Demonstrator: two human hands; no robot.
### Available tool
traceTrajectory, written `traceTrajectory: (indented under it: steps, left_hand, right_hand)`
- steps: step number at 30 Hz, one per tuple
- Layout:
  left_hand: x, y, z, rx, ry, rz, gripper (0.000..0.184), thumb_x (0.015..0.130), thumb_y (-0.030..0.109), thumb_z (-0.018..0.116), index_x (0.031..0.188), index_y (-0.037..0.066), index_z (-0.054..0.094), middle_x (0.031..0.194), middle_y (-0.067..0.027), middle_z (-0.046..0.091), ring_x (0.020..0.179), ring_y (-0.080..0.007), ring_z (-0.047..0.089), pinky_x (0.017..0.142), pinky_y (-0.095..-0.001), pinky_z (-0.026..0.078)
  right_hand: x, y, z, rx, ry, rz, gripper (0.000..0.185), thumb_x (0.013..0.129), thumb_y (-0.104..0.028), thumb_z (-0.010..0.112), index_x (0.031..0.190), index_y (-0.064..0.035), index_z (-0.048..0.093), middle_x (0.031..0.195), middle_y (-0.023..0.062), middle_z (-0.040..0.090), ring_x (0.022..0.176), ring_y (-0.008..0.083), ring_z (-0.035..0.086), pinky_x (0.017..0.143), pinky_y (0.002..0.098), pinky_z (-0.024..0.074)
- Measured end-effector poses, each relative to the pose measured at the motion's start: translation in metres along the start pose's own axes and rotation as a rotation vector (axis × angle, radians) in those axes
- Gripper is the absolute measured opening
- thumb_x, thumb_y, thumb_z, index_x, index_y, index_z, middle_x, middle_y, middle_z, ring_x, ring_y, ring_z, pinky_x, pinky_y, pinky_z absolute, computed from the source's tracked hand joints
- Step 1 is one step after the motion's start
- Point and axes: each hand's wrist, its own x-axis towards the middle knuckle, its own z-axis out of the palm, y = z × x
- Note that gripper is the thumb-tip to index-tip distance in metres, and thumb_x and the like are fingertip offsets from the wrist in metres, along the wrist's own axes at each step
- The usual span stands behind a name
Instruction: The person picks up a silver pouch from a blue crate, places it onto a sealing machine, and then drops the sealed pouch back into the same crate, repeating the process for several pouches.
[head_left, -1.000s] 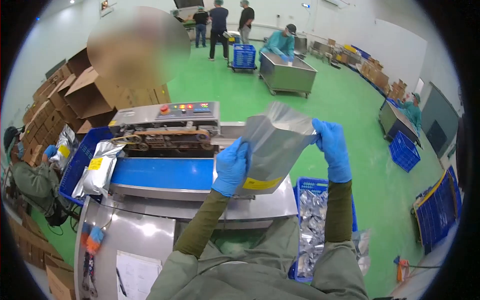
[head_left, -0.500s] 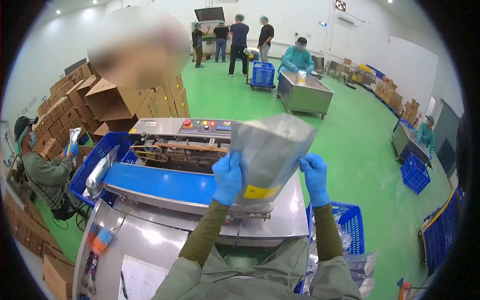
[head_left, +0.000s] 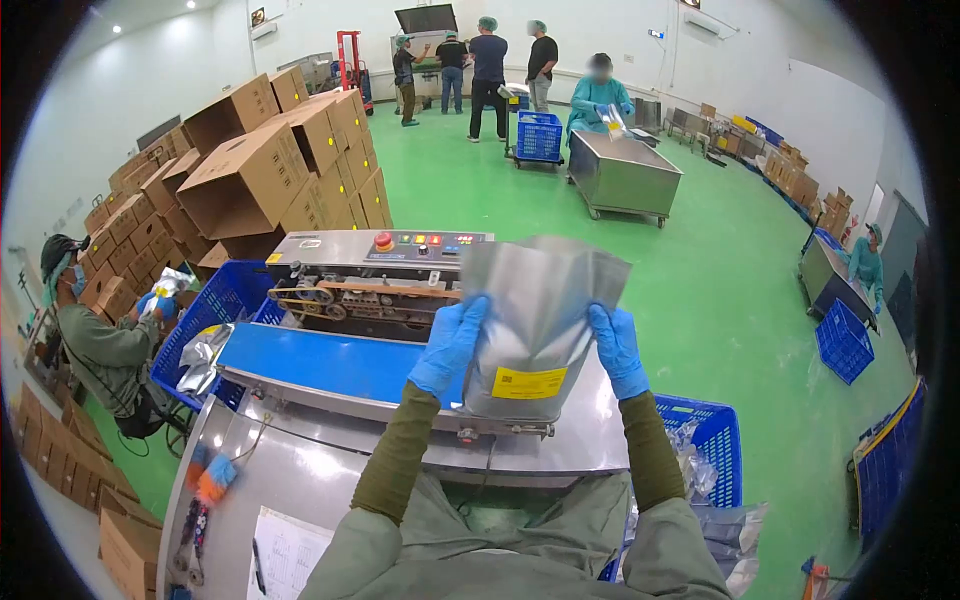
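Observation:
A silver foil pouch [head_left: 530, 330] with a yellow label stands upright between my hands, over the right end of the blue conveyor belt [head_left: 335, 362]. My left hand [head_left: 450, 345], in a blue glove, is closed on the pouch's left edge. My right hand [head_left: 618, 350], gloved too, pinches its right edge. The top of the pouch looks flattened; its contents are hidden. Behind the belt is a band sealing machine [head_left: 375, 285] with a red knob, and the pouch covers part of its right end.
A blue crate [head_left: 715, 450] of foil pouches stands at my right, another blue crate [head_left: 225, 300] left of the belt. Papers and a pen [head_left: 258, 568] lie on the steel table [head_left: 340, 470]. A seated co-worker [head_left: 110, 340] handles a pouch at left. Cardboard boxes [head_left: 250, 185] are stacked behind.
The pouch has turned to face me more squarely and sits more upright. My right hand has moved slightly inward and up along its edge. The seated co-worker's pouch has tipped over.

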Motion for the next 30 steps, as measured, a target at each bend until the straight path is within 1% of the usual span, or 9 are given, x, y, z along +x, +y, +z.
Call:
traceTrajectory:
  steps: [8, 11, 12, 18, 24, 27, 28, 29, 30]
  left_hand:
    - [-0.001, -0.086, 0.029, -0.657, 0.284, -0.404, 0.034, 0.091, 0.035, 0.051, 0.075, 0.006, 0.057, 0.059, 0.0019, 0.047, 0.052, -0.0068, 0.045, 0.043, -0.0236, 0.037]
    - [-0.003, -0.148, 0.034, -0.596, 0.104, -0.687, 0.031, 0.088, 0.029, 0.051, 0.084, 0.000, 0.062, 0.074, -0.0101, 0.062, 0.061, -0.0161, 0.057, 0.057, -0.0278, 0.047]
    - [-0.007, -0.151, 0.034, -0.595, 0.107, -0.698, 0.031, 0.088, 0.029, 0.051, 0.084, 0.000, 0.062, 0.074, -0.0101, 0.062, 0.061, -0.0161, 0.057, 0.057, -0.0278, 0.047]
    - [-0.010, -0.134, 0.014, -0.602, 0.176, -0.577, 0.040, 0.092, 0.034, 0.043, 0.102, -0.002, 0.058, 0.079, -0.0134, 0.064, 0.071, -0.0196, 0.059, 0.066, -0.0299, 0.048]
    - [0.004, -0.148, -0.046, -0.132, 0.069, -0.637, 0.050, 0.091, 0.046, 0.043, 0.088, 0.001, 0.064, 0.084, -0.0085, 0.065, 0.080, -0.0148, 0.053, 0.074, -0.0265, 0.041]
    - [-0.016, -0.178, -0.100, 0.491, -0.042, -0.248, 0.048, 0.092, 0.042, 0.040, 0.107, 0.000, 0.058, 0.107, -0.0125, 0.060, 0.093, -0.0203, 0.054, 0.083, -0.0330, 0.042]
    - [-0.025, -0.162, -0.111, 0.494, -0.056, -0.257, 0.050, 0.092, 0.044, 0.038, 0.112, 0.001, 0.054, 0.112, -0.0124, 0.056, 0.099, -0.0213, 0.051, 0.087, -0.0339, 0.039]
    - [-0.026, -0.148, -0.116, 0.382, -0.071, -0.298, 0.052, 0.092, 0.046, 0.037, 0.117, 0.002, 0.051, 0.118, -0.0122, 0.052, 0.105, -0.0222, 0.048, 0.092, -0.0347, 0.036]
    - [-0.027, -0.123, -0.119, 0.121, -0.118, -0.391, 0.055, 0.092, 0.048, 0.035, 0.122, 0.003, 0.047, 0.124, -0.0120, 0.049, 0.111, -0.0232, 0.044, 0.096, -0.0356, 0.033]
  right_hand:
    - [-0.032, 0.051, 0.021, 0.074, 0.187, 0.239, 0.039, 0.091, -0.028, 0.050, 0.069, 0.0023, 0.059, 0.059, 0.0028, 0.054, 0.055, 0.0121, 0.049, 0.051, 0.0264, 0.0385]
    - [-0.052, 0.089, 0.023, 0.179, 0.138, 0.448, 0.040, 0.089, -0.032, 0.052, 0.068, 0.0003, 0.061, 0.058, 0.0028, 0.055, 0.051, 0.0125, 0.051, 0.046, 0.0259, 0.0407]
    - [-0.057, 0.093, 0.025, 0.263, 0.063, 0.602, 0.040, 0.088, -0.034, 0.053, 0.069, -0.0002, 0.061, 0.059, 0.0030, 0.056, 0.049, 0.0129, 0.053, 0.044, 0.0259, 0.0420]
    - [-0.042, 0.099, 0.058, 0.369, 0.032, 0.678, 0.046, 0.087, -0.037, 0.053, 0.067, 0.0038, 0.061, 0.057, 0.0081, 0.056, 0.045, 0.0149, 0.052, 0.041, 0.0303, 0.0435]
    - [-0.028, 0.097, 0.107, 0.347, -0.008, 0.708, 0.041, 0.089, -0.034, 0.050, 0.070, -0.0003, 0.061, 0.057, 0.0040, 0.055, 0.045, 0.0127, 0.051, 0.042, 0.0268, 0.0427]
    - [-0.057, 0.081, 0.096, 0.491, -0.166, 0.450, 0.029, 0.090, -0.027, 0.051, 0.084, -0.0003, 0.062, 0.065, 0.0051, 0.058, 0.052, 0.0124, 0.055, 0.049, 0.0258, 0.0462]
    - [-0.075, 0.072, 0.082, 0.630, -0.159, 0.401, 0.025, 0.089, -0.024, 0.053, 0.091, -0.0002, 0.062, 0.070, 0.0060, 0.060, 0.056, 0.0124, 0.057, 0.051, 0.0254, 0.0475]
    - [-0.090, 0.042, 0.046, 0.630, -0.052, 0.649, 0.026, 0.087, -0.025, 0.056, 0.092, -0.0003, 0.062, 0.072, 0.0057, 0.060, 0.054, 0.0123, 0.056, 0.050, 0.0258, 0.0466]
    - [-0.109, 0.031, 0.008, 0.337, -0.017, 0.686, 0.029, 0.087, -0.029, 0.056, 0.087, -0.0008, 0.061, 0.068, 0.0059, 0.059, 0.052, 0.0124, 0.056, 0.050, 0.0273, 0.0465]
